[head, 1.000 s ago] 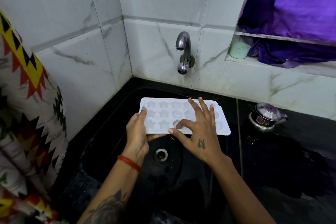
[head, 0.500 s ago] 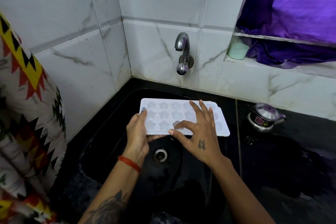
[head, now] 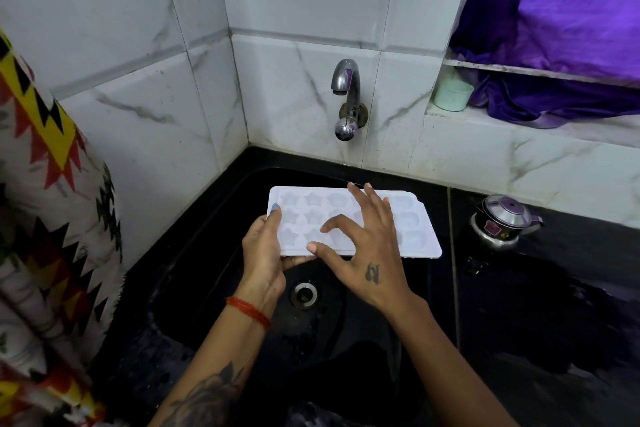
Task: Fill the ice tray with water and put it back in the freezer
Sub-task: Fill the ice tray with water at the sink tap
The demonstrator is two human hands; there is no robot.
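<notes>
Person at a black sink (head: 194, 253), white ice tray (head: 419, 236) held level over the basin, roughly 12 o'clock from the drain (head: 303, 294) and below the wall tap (head: 346, 97). Left hand (head: 263, 253) grips the tray's left short end, thumb on the top rim, other fingers curled underneath. Right hand (head: 360, 246) lies over the middle of the tray, fingers (head: 356, 194) spread and mostly straight, index bent with its tip on a cell; it pinches nothing. No water runs from the tap and I can't tell whether the star and shell cells hold any. Step looks like prepping the tray just ahead of filling. Next move likely calls for the right hand to lift off and turn the tap knob at 12 o'clock, tray kept flat under the spout. Small steel kettle (head: 502, 222) sits at 3 o'clock on the table, green cup (head: 452, 95) on the ledge at 2 o'clock. Freezer not in view.
</notes>
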